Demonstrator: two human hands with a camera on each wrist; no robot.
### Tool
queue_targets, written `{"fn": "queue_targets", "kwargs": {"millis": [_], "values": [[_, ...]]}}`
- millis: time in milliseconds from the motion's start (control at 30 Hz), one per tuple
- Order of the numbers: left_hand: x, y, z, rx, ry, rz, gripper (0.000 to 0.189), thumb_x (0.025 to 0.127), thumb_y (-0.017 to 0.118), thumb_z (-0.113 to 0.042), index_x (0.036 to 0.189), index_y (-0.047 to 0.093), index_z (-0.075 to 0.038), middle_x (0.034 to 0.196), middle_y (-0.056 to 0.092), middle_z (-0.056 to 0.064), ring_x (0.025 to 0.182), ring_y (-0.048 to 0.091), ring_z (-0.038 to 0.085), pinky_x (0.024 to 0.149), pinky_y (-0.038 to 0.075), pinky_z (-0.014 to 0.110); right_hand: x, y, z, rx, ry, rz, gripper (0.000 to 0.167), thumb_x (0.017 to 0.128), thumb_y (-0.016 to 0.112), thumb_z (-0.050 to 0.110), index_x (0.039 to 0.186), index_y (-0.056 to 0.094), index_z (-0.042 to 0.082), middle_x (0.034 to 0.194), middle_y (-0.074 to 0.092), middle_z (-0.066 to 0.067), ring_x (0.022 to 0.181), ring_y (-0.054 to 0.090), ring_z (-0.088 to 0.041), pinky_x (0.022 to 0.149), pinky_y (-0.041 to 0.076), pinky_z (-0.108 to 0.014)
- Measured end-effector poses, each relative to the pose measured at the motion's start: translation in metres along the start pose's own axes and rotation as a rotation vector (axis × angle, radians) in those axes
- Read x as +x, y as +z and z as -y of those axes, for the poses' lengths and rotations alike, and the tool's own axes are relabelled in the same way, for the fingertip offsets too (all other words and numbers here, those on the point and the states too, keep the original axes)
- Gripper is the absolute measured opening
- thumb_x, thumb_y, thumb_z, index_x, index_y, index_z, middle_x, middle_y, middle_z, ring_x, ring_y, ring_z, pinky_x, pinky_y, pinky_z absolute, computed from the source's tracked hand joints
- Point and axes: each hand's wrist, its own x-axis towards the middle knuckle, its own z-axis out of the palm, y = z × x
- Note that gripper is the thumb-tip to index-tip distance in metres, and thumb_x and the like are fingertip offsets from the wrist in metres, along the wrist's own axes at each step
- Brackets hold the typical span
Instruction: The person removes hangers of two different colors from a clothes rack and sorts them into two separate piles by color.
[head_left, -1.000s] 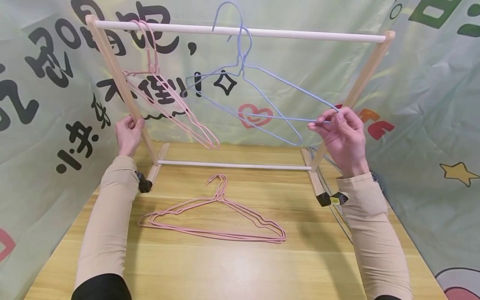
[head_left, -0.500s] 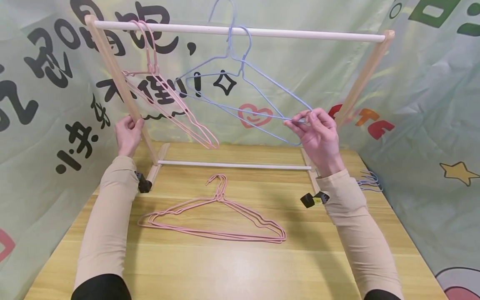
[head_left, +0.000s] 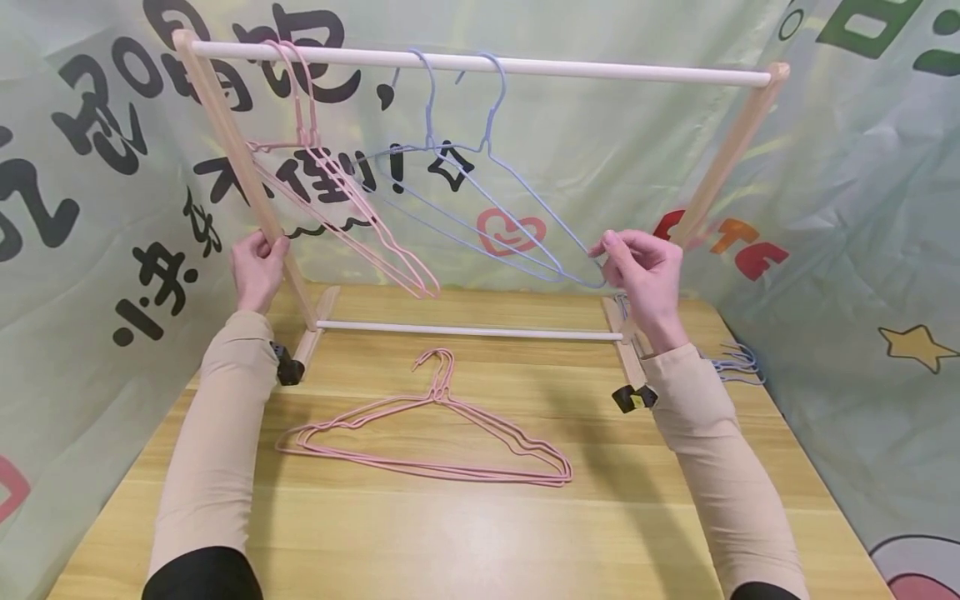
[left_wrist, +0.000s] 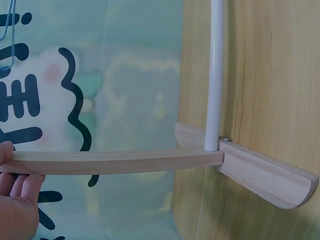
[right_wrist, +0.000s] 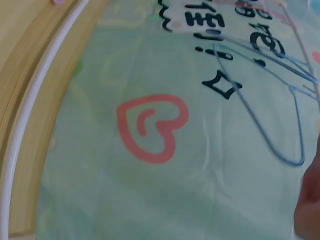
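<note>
In the head view my left hand (head_left: 258,271) grips the left wooden post (head_left: 238,162) of a small hanging rack. The left wrist view shows its fingers (left_wrist: 25,187) and thumb on either side of that post. Two blue wire hangers hang from the rack's white rail (head_left: 600,69), a left one (head_left: 430,121) and a right one (head_left: 489,125). My right hand (head_left: 647,279) is raised by the lower right end of the right one, fingers loosely bent, seemingly holding nothing. Whether a fingertip touches that wire is unclear. Only part of this hand (right_wrist: 307,205) shows in the right wrist view.
Two pink hangers (head_left: 311,117) hang at the rail's left end. Several pink hangers (head_left: 442,477) lie stacked on the wooden table (head_left: 465,550) in front of the rack. More blue hangers (head_left: 738,364) lie at the right, partly behind my right sleeve. A printed cloth stands behind.
My right hand has brought a blue hanger leftward and down so its hook sits on the rail, left of the other blue one, and has let go. My left hand stays on the post.
</note>
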Motion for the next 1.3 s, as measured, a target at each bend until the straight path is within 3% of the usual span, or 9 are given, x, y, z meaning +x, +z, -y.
{"fn": "queue_targets", "kwargs": {"millis": [67,167,300,367,500,700,933,1167,1300], "values": [[0.000,0.000,0.001,-0.002,0.003,-0.001,0.037,0.101,0.057,-0.025,0.129,0.065,-0.001,0.132,0.066,0.019,0.098,0.062,0.000,0.098,0.052,0.026,0.003,-0.004,-0.001,-0.118,0.027,-0.036,0.013,0.095,0.066,0.004,0.094,0.073,-0.007,0.077,0.071,0.010,0.057,0.051,-0.006,0.054,0.038,-0.018],[0.001,0.000,0.002,-0.011,0.005,-0.010,0.037,0.101,0.058,-0.024,0.127,0.066,0.000,0.130,0.067,0.019,0.093,0.062,-0.002,0.091,0.052,0.020,0.007,-0.011,-0.003,-0.177,0.162,0.041,0.018,0.096,0.066,0.011,0.108,0.074,-0.001,0.081,0.066,0.012,0.066,0.051,-0.006,0.061,0.039,-0.018],[0.002,0.001,0.002,-0.032,0.021,-0.023,0.032,0.099,0.060,-0.021,0.122,0.068,0.000,0.126,0.069,0.018,0.090,0.064,-0.003,0.081,0.049,0.014,0.007,-0.019,-0.007,-0.056,0.328,0.190,0.019,0.100,0.061,0.016,0.107,0.077,0.008,0.075,0.063,0.008,0.067,0.045,-0.007,0.059,0.037,-0.018],[0.002,0.003,0.003,-0.041,0.027,-0.020,0.031,0.099,0.060,-0.020,0.121,0.069,-0.001,0.125,0.068,0.017,0.090,0.065,-0.003,0.081,0.050,0.013,0.006,-0.022,-0.009,0.028,0.357,0.226,0.019,0.101,0.060,0.015,0.103,0.078,0.011,0.076,0.067,0.006,0.068,0.050,-0.007,0.059,0.039,-0.018],[0.003,0.003,0.002,-0.058,0.023,-0.015,0.030,0.099,0.060,-0.020,0.121,0.069,-0.001,0.126,0.068,0.017,0.089,0.063,-0.006,0.084,0.051,0.015,0.005,-0.025,-0.012,0.145,0.355,0.287,0.020,0.101,0.058,0.009,0.101,0.076,0.002,0.082,0.071,0.001,0.071,0.056,-0.009,0.059,0.042,-0.018],[0.000,0.003,0.001,-0.046,0.030,-0.022,0.031,0.099,0.059,-0.019,0.121,0.068,0.000,0.126,0.068,0.019,0.087,0.062,-0.006,0.082,0.050,0.014,0.003,-0.029,-0.011,0.127,0.353,0.342,0.017,0.099,0.058,0.000,0.100,0.076,0.001,0.078,0.070,-0.001,0.070,0.055,-0.011,0.063,0.047,-0.019],[0.000,0.003,0.000,-0.019,0.039,-0.021,0.033,0.100,0.058,-0.020,0.123,0.067,0.002,0.127,0.067,0.022,0.088,0.061,-0.008,0.085,0.051,0.016,0.001,-0.039,-0.004,0.104,0.363,0.288,0.017,0.097,0.060,-0.001,0.095,0.076,0.005,0.071,0.067,0.000,0.063,0.057,-0.011,0.060,0.049,-0.021],[0.000,0.003,0.000,-0.030,0.034,-0.029,0.032,0.099,0.060,-0.020,0.122,0.068,0.001,0.125,0.068,0.021,0.087,0.062,-0.006,0.082,0.051,0.014,-0.008,-0.054,0.003,0.269,0.375,0.217,0.025,0.097,0.055,-0.009,0.094,0.076,0.004,0.088,0.076,-0.002,0.063,0.060,-0.012,0.059,0.051,-0.021],[0.000,0.003,0.001,-0.041,0.025,-0.032,0.032,0.099,0.060,-0.019,0.122,0.068,0.002,0.125,0.068,0.021,0.084,0.060,-0.008,0.080,0.050,0.013,-0.013,-0.064,0.004,0.313,0.358,0.190,0.026,0.096,0.053,-0.011,0.095,0.075,0.002,0.088,0.076,-0.005,0.063,0.060,-0.014,0.058,0.050,-0.022]]}}
